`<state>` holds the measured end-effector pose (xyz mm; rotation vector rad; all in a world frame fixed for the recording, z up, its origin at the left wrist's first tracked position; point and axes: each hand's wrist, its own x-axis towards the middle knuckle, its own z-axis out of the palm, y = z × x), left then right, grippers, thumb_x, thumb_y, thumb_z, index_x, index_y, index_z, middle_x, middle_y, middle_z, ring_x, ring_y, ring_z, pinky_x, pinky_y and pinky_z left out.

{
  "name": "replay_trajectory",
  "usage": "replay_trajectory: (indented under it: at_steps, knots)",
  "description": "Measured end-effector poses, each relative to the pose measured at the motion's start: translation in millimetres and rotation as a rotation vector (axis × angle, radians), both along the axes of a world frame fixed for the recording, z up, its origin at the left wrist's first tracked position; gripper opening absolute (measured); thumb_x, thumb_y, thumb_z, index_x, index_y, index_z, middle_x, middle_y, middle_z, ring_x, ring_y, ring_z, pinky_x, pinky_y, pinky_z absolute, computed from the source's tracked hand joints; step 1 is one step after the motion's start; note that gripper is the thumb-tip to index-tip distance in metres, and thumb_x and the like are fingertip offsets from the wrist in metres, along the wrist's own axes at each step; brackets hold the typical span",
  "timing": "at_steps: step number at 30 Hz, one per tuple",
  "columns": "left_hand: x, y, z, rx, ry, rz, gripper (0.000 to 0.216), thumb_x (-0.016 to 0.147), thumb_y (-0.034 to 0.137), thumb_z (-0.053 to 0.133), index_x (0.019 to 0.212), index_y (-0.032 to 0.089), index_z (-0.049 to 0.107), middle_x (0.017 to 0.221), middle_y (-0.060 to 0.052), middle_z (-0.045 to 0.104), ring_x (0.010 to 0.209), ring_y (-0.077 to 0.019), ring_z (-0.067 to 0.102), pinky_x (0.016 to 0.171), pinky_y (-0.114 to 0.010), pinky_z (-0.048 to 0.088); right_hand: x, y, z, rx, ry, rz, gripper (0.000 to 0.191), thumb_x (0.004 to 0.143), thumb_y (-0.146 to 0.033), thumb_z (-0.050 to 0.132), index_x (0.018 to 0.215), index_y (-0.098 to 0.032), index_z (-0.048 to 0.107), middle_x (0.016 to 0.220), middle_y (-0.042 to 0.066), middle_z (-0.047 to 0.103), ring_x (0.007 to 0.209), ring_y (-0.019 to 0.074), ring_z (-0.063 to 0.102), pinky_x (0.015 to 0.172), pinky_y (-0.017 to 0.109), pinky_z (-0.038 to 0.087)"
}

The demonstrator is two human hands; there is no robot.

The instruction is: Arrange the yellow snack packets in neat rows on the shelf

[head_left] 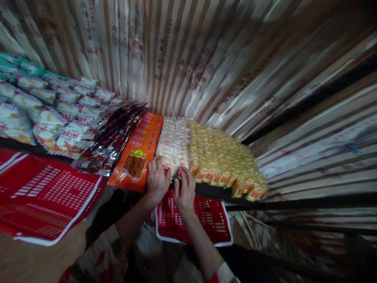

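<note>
Two rows of clear-wrapped whitish snack packets (pixel 172 145) with small red labels stand at the shelf's front edge. My left hand (pixel 158 179) rests against the front left of these packets, fingers stretched forward and thumb apart, beside a flat orange snack bag (pixel 140 151). At the front of the right row, my right hand (pixel 185 188) touches the packets near a red label, its thumb spread from the fingers. Neither hand visibly grips anything, though the fingertips partly cover the labels. To the right are many yellow wrapped packets (pixel 220 157) in tight rows.
Dark shiny bags (pixel 118 131) lean in a stack on the left, beyond which sit white snack bags (pixel 70 135). Below the black shelf edge (pixel 212 192) are a red basket (pixel 206 220) and a larger red basket (pixel 59 196). A striped plastic sheet (pixel 182 55) hangs behind.
</note>
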<state>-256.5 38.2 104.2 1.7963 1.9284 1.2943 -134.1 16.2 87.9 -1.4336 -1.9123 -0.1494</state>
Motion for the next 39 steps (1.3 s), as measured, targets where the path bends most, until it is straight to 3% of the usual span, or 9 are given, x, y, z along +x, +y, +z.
replay_trajectory:
  at_steps: [5, 10, 14, 17, 21, 26, 34, 39]
  knots:
    - [-6, 5, -2.8, -0.007, -0.030, 0.015, 0.046, 0.083, 0.020, 0.046, 0.127, 0.010, 0.041, 0.118, -0.015, 0.053, 0.110, -0.0259, 0.049, 0.096, -0.042, 0.041, -16, 21, 1.7, -0.058, -0.152, 0.009, 0.058, 0.092, -0.036, 0.038, 0.144, -0.015, 0.022, 0.151, 0.016, 0.019, 0.140, 0.0293, 0.010, 0.106, 0.054, 0.027]
    - [-13, 12, 6.9, -0.038, 0.033, 0.069, 0.040, 0.084, 0.021, 0.044, 0.122, 0.010, 0.050, 0.106, -0.014, 0.061, 0.102, -0.0263, 0.054, 0.091, -0.042, 0.045, -20, 33, -1.5, -0.083, -0.216, -0.036, 0.062, 0.092, -0.039, 0.037, 0.146, -0.017, 0.016, 0.153, 0.014, 0.009, 0.141, 0.0296, 0.005, 0.107, 0.056, 0.023]
    - [-14, 27, 9.0, 0.044, 0.054, 0.124, 0.043, 0.088, 0.026, 0.040, 0.124, 0.005, 0.048, 0.124, -0.020, 0.054, 0.120, -0.0297, 0.046, 0.101, -0.047, 0.037, -19, 35, -6.8, -0.055, -0.232, -0.057, 0.067, 0.090, -0.041, 0.040, 0.147, -0.018, 0.013, 0.153, 0.015, 0.008, 0.140, 0.0318, 0.006, 0.105, 0.057, 0.024]
    - [-6, 37, 2.1, -0.012, 0.009, 0.088, 0.050, 0.091, 0.031, 0.034, 0.130, 0.001, 0.041, 0.133, -0.023, 0.047, 0.129, -0.0297, 0.038, 0.103, -0.046, 0.036, -19, 37, -10.6, -0.029, -0.216, -0.073, 0.071, 0.089, -0.041, 0.040, 0.147, -0.015, 0.008, 0.153, 0.016, 0.007, 0.140, 0.0334, 0.006, 0.104, 0.058, 0.026]
    - [7, 40, -5.2, -0.115, -0.059, 0.024, 0.056, 0.091, 0.035, 0.032, 0.136, 0.002, 0.034, 0.136, -0.023, 0.044, 0.133, -0.0286, 0.034, 0.106, -0.046, 0.034, -20, 41, -14.2, -0.016, -0.172, -0.081, 0.075, 0.089, -0.038, 0.036, 0.146, -0.007, -0.001, 0.152, 0.020, 0.011, 0.140, 0.0327, 0.008, 0.105, 0.058, 0.027]
    - [12, 38, -3.7, -0.145, -0.098, -0.012, 0.059, 0.089, 0.035, 0.034, 0.137, 0.001, 0.032, 0.141, -0.023, 0.037, 0.137, -0.0291, 0.025, 0.109, -0.049, 0.029, -21, 42, -15.3, -0.020, -0.187, -0.086, 0.067, 0.090, -0.025, 0.031, 0.146, -0.009, -0.001, 0.152, 0.018, 0.010, 0.140, 0.0308, 0.007, 0.105, 0.059, 0.026]
    - [8, 38, -6.9, -0.130, -0.254, 0.021, 0.050, 0.092, 0.032, 0.029, 0.136, 0.007, 0.035, 0.144, -0.020, 0.035, 0.138, -0.0260, 0.020, 0.112, -0.048, 0.024, -19, 44, -18.4, -0.040, -0.181, -0.124, 0.069, 0.091, -0.031, 0.033, 0.146, -0.008, -0.001, 0.152, 0.020, 0.012, 0.140, 0.0295, 0.009, 0.106, 0.057, 0.026]
    - [11, 38, -8.2, -0.202, -0.304, 0.013, 0.051, 0.093, 0.032, 0.026, 0.135, 0.005, 0.035, 0.144, -0.022, 0.034, 0.137, -0.0255, 0.024, 0.112, -0.047, 0.023, -19, 45, -19.5, -0.033, -0.164, -0.126, 0.067, 0.091, -0.033, 0.032, 0.146, -0.009, 0.002, 0.151, 0.019, 0.017, 0.139, 0.0286, 0.011, 0.105, 0.056, 0.028]
